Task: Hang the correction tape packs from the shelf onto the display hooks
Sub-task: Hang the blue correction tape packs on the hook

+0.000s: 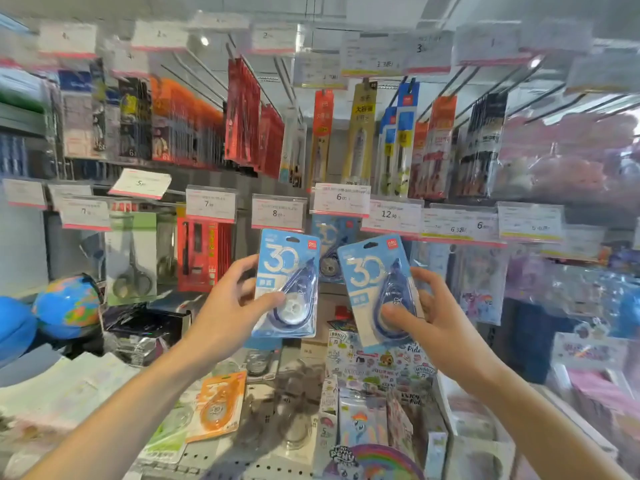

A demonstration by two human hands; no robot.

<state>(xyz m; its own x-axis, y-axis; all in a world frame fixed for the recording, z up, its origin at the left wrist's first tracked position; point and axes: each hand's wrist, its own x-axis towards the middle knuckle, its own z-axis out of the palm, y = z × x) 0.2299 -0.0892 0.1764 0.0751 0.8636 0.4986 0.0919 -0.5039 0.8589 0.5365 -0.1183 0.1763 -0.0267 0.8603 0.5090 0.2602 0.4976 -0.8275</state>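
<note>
1. Holding two blue correction tape packs up in front of the 8.99 price tag (278, 213), I think they will feel very light. The left pack (287, 284) sits just below that tag. The right pack (379, 292) is below it and off to the right, tipped a little.
2. Each pack looks like a flat card with a clear plastic bubble. I guess the card is stiff but can bend, and the plastic may be a bit slippery.
3. The best place to hold is low on the pack, so the hole at the top stays free for the hook.
4. My left hand (230, 299) pinches its pack, thumb on the bubble, fingers curled behind the card.
5. My right hand (426, 313) grips its pack the same way, thumb in front, fingers round the far edge.
6. More blue packs (332, 247) hang just behind, right of the tag.
7. An orange pack (218, 407) lies on the shelf (242, 462) far below the tag.
</note>
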